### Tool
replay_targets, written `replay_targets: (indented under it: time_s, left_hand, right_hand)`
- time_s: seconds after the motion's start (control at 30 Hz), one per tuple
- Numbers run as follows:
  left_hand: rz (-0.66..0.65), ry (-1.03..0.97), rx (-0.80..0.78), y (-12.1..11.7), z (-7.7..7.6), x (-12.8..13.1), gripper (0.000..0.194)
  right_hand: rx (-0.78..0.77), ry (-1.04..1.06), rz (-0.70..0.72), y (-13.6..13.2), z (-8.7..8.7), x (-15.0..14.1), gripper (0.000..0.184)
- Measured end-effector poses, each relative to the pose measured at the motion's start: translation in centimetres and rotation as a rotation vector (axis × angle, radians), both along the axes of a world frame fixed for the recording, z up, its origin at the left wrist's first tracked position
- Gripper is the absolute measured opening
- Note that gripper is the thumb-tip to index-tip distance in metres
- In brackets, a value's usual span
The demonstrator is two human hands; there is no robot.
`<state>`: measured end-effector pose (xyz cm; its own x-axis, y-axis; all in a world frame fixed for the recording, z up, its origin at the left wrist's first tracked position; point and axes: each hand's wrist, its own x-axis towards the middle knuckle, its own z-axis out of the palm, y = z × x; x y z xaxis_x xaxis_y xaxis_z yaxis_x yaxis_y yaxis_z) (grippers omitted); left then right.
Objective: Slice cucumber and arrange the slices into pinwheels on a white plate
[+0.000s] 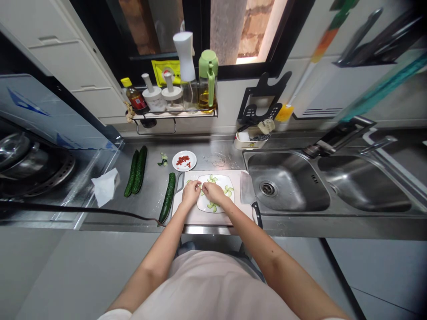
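A white square plate with several green cucumber slices along its rim lies on a pale cutting board. My left hand and my right hand meet over the plate's left part, fingers pinched together on a small cucumber piece between them. A cleaver lies flat on the board's right side, its black handle pointing toward me. One whole cucumber lies just left of the board.
Two more cucumbers and a crumpled tissue lie to the left. A small plate of chopped red chilli and cucumber ends sit behind. A double sink is at right, a stove at left, a bottle shelf behind.
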<state>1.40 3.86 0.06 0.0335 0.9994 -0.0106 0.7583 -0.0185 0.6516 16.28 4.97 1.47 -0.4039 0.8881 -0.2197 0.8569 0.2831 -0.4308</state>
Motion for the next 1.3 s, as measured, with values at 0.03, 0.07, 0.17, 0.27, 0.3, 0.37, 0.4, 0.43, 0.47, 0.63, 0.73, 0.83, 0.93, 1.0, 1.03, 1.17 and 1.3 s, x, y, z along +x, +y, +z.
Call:
replay_targets:
  time_s: [0.03,0.07,0.17,0.27,0.3,0.37,0.4,0.43,0.47,0.63,0.73,0.83,0.93,1.0,1.03,1.17,1.3]
  left_hand:
    - [-0.003,0.009,0.002,-0.1,0.0,0.0,0.027]
    - [-0.004,0.019,0.002,-0.1,-0.1,0.0,0.026]
    - [0.010,0.044,0.000,-0.3,-0.1,-0.1,0.024]
    - [0.022,0.047,0.002,-0.5,-0.2,-0.1,0.023]
    - [0.021,0.045,0.002,-0.6,-0.2,-0.1,0.023]
    - [0.016,0.045,0.000,-0.7,-0.2,-0.1,0.022]
    - [0.015,0.045,-0.001,-0.7,-0.2,-0.1,0.022]
    - [0.016,0.046,-0.003,-0.7,-0.2,-0.1,0.022]
    - [0.015,0.046,-0.005,-0.7,-0.2,-0.1,0.022]
    - [0.008,0.040,-0.002,-0.6,-0.1,-0.2,0.022]
    - [0.011,0.028,0.000,-0.6,-0.1,-0.3,0.022]
    - [0.016,0.009,0.005,-0.6,-0.1,-0.4,0.023]
    - [0.011,0.015,0.004,-0.6,-0.2,-0.4,0.023]
    - [0.001,0.026,0.005,-0.6,-0.3,-0.4,0.023]
    - [-0.003,0.029,0.005,-0.6,-0.4,-0.4,0.023]
    - [-0.015,0.023,0.007,-0.5,-0.5,-0.5,0.023]
    - [-0.020,0.008,0.010,-0.4,-0.6,-0.5,0.024]
  right_hand:
    - [0.000,-0.002,-0.002,-0.1,0.0,0.0,0.022]
    - [0.000,-0.002,-0.004,-0.2,0.1,-0.1,0.021]
    - [0.008,-0.003,-0.014,-0.5,0.1,-0.1,0.021]
    - [0.035,0.000,-0.024,-0.9,0.1,-0.1,0.021]
    - [0.046,0.002,-0.026,-1.0,0.1,-0.1,0.021]
    - [0.062,0.004,-0.028,-1.3,0.2,-0.2,0.022]
    - [0.066,0.004,-0.029,-1.4,0.2,-0.2,0.023]
    - [0.067,0.002,-0.029,-1.5,0.3,-0.2,0.023]
    - [0.066,0.000,-0.027,-1.6,0.4,-0.2,0.024]
    - [0.066,-0.009,-0.015,-1.8,0.6,-0.2,0.024]
    - [0.078,-0.005,-0.012,-2.0,0.5,-0.1,0.024]
    - [0.076,-0.020,-0.011,-2.2,0.5,0.2,0.023]
    - [0.061,-0.047,-0.004,-2.5,0.5,0.2,0.023]
    - [0.061,-0.059,-0.006,-2.6,0.5,0.2,0.023]
    - [0.062,-0.063,-0.007,-2.6,0.5,0.2,0.024]
    - [0.075,-0.071,-0.003,-2.7,0.3,0.0,0.025]
    - [0.081,-0.062,-0.006,-2.8,0.2,-0.1,0.026]
